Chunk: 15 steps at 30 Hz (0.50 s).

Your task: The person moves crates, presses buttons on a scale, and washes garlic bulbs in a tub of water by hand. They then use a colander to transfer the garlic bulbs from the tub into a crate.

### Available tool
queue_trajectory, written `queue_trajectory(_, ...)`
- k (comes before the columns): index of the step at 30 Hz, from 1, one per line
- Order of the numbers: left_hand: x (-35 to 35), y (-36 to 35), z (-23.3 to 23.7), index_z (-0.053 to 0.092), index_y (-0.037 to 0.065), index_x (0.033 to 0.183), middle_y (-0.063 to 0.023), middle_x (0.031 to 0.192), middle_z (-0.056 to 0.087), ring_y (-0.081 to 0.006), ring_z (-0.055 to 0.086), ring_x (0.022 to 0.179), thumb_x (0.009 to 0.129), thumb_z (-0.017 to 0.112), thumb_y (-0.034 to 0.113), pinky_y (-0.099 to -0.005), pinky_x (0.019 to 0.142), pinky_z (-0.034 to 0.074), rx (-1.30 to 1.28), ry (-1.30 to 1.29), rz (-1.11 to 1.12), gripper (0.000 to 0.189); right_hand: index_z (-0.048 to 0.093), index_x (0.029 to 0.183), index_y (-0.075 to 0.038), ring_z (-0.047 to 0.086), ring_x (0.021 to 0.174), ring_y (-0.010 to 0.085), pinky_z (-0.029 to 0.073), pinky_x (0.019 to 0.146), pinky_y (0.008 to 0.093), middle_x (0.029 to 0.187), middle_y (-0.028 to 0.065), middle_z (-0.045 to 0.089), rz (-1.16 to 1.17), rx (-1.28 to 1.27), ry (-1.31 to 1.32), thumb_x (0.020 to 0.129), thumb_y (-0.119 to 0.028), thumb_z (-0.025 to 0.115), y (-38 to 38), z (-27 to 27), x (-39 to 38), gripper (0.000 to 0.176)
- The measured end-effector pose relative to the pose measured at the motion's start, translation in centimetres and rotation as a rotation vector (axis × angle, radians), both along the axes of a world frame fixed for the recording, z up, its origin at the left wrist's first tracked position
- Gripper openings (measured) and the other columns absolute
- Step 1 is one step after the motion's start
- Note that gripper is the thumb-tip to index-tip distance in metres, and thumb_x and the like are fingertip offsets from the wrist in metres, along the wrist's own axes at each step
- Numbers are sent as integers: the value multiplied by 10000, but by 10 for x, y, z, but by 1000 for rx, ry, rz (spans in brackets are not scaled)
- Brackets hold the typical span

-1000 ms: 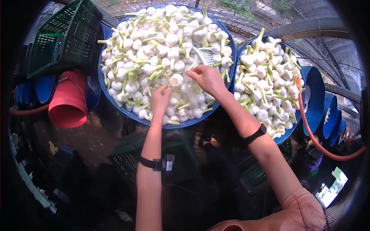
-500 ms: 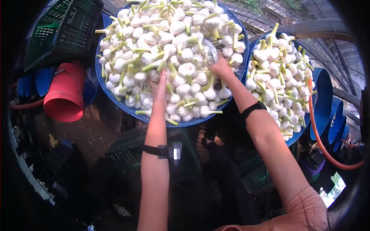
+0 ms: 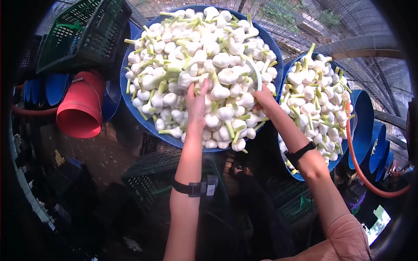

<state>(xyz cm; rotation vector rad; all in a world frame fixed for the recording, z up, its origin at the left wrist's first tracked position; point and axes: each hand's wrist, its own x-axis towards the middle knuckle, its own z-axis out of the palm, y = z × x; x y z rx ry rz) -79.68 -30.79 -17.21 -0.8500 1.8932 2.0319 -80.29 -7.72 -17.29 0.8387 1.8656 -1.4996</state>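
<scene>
A large round blue tub point(image 3: 150, 126) is heaped with white garlic bulbs point(image 3: 220, 92) with trimmed green stems. My left hand point(image 3: 198, 102) is sunk among the bulbs near the front middle, thumb and fingers curled round some of them; its lower fingers are partly hidden. At the tub's right side, my right hand point(image 3: 264, 99) is closed on the end of a pale, curved rim point(image 3: 254, 69). This rim arcs up through the garlic, and the rest of the object is buried, so its kind does not show.
A second blue tub point(image 3: 338, 162) full of garlic stands on the right, with an orange hose point(image 3: 358, 157) beside it. Red bucket point(image 3: 80, 106) and green crate point(image 3: 82, 37) are at the left. Dark crates point(image 3: 174, 174) lie below, and wire mesh point(image 3: 278, 21) runs behind.
Both hands have come up from deeper in the garlic. The clear, bubbly patch by my right hand is gone and a pale curved rim shows there. The view has shifted slightly.
</scene>
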Motion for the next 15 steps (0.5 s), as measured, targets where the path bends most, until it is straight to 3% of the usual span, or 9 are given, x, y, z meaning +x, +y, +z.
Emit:
queue_trajectory(2,-3,8,14,487,17,1307,-183,1341,377,-289,394,1253,786,691,485,-380,1046,313,-4,31,6,729,409,1309,-97,651,676,225,551,437,327,926,144,612,-172,-132,38,737,-10,549,-2,20,11,595)
queue_trajectory(4,-4,13,32,518,66,1289,-197,1300,401,-319,385,1256,742,715,494,-397,1052,304,-275,39,-30,722,382,1325,-111,648,695,227,578,455,339,973,135,600,-132,-127,-2,743,4,538,0,32,19,613)
queue_trajectory(5,-5,15,39,545,93,1263,-234,1359,358,-349,350,1293,718,724,494,-408,1064,288,-238,53,-30,700,380,1329,-115,648,710,224,576,452,339,991,135,598,-159,-155,30,743,4,537,0,35,24,618)
queue_trajectory(9,-6,17,58,569,96,1235,-269,1472,221,-365,269,1362,725,724,474,-396,1079,273,-394,102,-44,654,376,1327,-101,655,760,223,584,463,340,1049,139,587,-238,-237,92,734,38,523,-7,55,34,627)
queue_trajectory(15,0,28,107,565,85,1240,-274,1464,228,-368,285,1353,735,731,433,-394,1076,277,-474,167,-108,635,380,1301,-46,661,782,234,591,479,340,1070,142,582,-363,-328,160,722,81,503,-12,80,50,606)
